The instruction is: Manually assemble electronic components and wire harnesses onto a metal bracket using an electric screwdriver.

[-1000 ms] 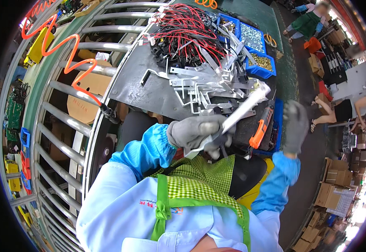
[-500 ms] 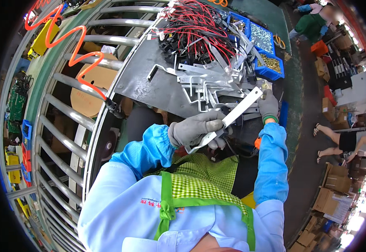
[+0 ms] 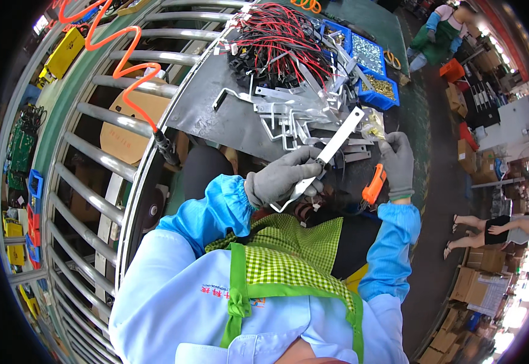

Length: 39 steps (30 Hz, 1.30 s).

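Observation:
My left hand (image 3: 285, 176), in a grey glove, is closed around a bent, flat silver metal bracket (image 3: 341, 136). The bracket slants up to the right; a small black part sits against it by my fingers. My gloved right hand (image 3: 399, 162) is apart from the bracket, beside a clear plastic bag (image 3: 372, 125) with small yellowish pieces. Its fingers are drawn together at the bag's near edge; what they pinch, if anything, is hidden. Just left of that hand is an orange handheld tool (image 3: 374, 184).
Similar brackets (image 3: 288, 115) lie piled on the grey tabletop (image 3: 200, 112), below a heap of red and black wires (image 3: 276, 36). Blue bins (image 3: 378, 100) of screws stand at the far right. An orange coiled hose (image 3: 132, 91) hangs over metal rollers (image 3: 103, 164) at left.
My right hand has drawn back slightly toward me and right, exposing the plastic bag and more of the orange tool. The left hand keeps the bracket, whose upper end has shifted left.

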Tool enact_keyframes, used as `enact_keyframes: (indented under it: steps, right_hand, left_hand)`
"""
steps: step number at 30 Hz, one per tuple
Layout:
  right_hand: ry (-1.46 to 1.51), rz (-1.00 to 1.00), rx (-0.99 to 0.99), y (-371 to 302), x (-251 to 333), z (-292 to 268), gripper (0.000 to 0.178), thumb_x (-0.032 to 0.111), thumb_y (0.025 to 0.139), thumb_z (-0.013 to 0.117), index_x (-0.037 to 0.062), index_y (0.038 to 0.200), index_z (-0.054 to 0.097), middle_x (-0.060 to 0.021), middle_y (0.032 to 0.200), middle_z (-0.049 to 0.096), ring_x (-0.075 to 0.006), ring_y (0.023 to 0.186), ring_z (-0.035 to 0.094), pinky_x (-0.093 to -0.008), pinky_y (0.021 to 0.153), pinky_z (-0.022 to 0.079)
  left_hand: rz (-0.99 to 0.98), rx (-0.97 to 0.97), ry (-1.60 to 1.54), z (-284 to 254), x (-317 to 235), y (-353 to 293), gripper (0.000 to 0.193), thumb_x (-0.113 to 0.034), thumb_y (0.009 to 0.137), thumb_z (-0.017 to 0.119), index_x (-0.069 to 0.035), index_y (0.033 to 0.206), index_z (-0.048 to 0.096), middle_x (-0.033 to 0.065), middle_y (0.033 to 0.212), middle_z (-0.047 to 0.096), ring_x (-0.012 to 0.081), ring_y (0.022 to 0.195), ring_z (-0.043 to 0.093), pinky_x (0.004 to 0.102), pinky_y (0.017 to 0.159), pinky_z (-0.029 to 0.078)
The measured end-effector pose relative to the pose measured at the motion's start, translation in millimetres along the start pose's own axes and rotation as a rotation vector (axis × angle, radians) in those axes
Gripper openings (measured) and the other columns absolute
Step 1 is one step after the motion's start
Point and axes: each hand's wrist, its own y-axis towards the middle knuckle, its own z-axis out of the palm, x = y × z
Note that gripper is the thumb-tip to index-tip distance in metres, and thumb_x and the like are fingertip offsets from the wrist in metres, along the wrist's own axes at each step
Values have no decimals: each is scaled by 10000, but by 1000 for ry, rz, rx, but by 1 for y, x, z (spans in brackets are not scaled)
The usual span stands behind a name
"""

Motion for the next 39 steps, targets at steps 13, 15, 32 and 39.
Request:
enact_keyframes:
  steps: [13, 15, 32, 39]
  right_hand:
    - [-75, -466, -180, -166, 122, 19, 122, 123, 953, 604, 11, 988, 571, -99, 895, 642, -192, 816, 649, -308, 720, 519]
    - [-266, -584, -231, -173, 126, 20, 129, 132, 943, 620, 13, 975, 582, -108, 892, 636, -205, 803, 641, -321, 710, 510]
    - [-236, -504, -18, -201, 109, 30, 205, 54, 839, 678, 69, 1044, 669, -119, 948, 633, -293, 831, 641, -379, 698, 525]
    - [-408, -616, 82, -190, 121, 9, 306, 37, 762, 719, 127, 1050, 675, -103, 1091, 591, -301, 905, 643, -392, 735, 541]
  left_hand:
    - [190, 217, 322, 68, -1, -50, 470, -115, 970, 577, -57, 1392, 380, 80, 1031, 610, 148, 887, 650, 288, 723, 580]
    - [223, 233, 343, 66, 6, -52, 461, -123, 964, 591, -55, 1374, 392, 78, 1026, 618, 145, 888, 651, 285, 719, 578]
    - [165, 150, 670, 72, 7, -72, 354, -111, 901, 624, -17, 1212, 485, 86, 875, 683, 119, 734, 668, 275, 675, 565]
    - [53, 270, 655, 73, 2, -72, 339, -99, 945, 595, -27, 1250, 466, 85, 980, 651, 136, 847, 668, 271, 718, 570]
